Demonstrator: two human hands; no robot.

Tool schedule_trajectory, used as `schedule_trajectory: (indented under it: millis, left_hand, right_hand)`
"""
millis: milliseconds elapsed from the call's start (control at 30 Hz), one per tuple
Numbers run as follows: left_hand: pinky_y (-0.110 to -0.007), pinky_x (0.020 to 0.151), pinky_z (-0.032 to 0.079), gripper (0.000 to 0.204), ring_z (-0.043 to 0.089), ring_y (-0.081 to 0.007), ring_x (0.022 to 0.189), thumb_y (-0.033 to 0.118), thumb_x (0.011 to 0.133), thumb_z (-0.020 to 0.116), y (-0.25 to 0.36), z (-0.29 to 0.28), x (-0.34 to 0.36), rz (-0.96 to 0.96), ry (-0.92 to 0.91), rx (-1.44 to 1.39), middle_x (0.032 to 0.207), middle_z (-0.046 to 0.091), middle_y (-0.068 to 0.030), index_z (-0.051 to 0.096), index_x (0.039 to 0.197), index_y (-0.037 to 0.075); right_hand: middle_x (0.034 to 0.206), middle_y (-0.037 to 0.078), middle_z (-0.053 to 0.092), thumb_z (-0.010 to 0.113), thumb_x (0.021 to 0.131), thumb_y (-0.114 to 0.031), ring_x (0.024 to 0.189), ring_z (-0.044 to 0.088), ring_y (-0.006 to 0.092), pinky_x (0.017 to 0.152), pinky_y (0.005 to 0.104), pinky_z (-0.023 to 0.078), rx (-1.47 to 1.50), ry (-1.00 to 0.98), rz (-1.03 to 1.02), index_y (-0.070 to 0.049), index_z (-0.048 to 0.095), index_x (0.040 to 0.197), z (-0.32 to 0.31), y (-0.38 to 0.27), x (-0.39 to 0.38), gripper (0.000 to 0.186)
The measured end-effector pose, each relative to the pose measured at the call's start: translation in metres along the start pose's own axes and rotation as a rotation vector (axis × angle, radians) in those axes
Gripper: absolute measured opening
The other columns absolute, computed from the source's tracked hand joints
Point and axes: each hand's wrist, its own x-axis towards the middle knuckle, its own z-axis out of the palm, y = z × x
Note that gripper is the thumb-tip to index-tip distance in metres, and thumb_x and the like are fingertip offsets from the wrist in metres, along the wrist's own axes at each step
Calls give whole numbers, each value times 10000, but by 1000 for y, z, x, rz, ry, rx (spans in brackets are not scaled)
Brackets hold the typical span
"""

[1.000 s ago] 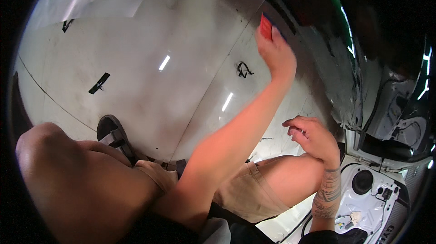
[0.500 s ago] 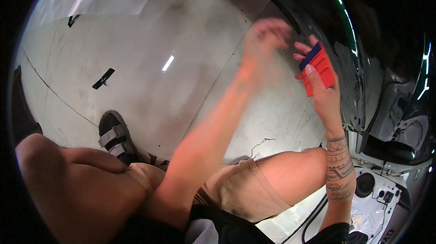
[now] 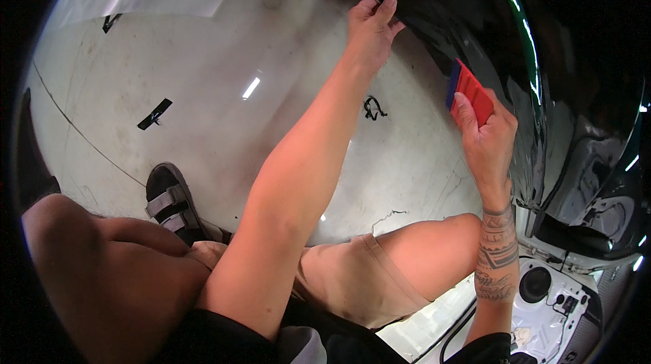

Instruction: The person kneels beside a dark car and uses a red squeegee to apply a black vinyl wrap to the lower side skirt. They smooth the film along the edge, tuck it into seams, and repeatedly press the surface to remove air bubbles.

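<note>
I see the right hand closed around a red scraper, thumb flat on its face and the dark blue edge turned leftward. The left hand is raised farther out, fingers partly curled, their tips at the lower border of a glossy dark panel; I can't tell whether they pinch or touch anything there. Between the hands I have room: pale floor shows from the left forearm across to the scraper, with a tangled black scrap lying near that forearm. On the right, space is tighter; the panel curves close beside the right hand, and the right knee sits next to its tattooed wrist. Farther left I get wide floor, holding a black strip and a sandalled foot.
</note>
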Motion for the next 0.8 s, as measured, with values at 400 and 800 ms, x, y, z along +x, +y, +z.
schedule_trajectory:
  millis: [400,800]
  left_hand:
    - [-384,840,538,162,569,-164,791,128,916,643,6,-12,23,-68,-91,57,824,559,-40,573,820,19]
    - [-368,841,530,215,611,-210,932,137,935,610,21,4,14,-189,-42,135,1021,622,-123,566,1048,-41]
  right_hand:
    - [1062,108,491,719,716,-92,833,650,321,527,364,554,-374,334,-455,-48,433,1069,52,-1,66,456]
    - [937,111,496,589,836,-115,736,653,302,549,382,559,-512,390,-345,-52,437,899,102,-38,106,176]
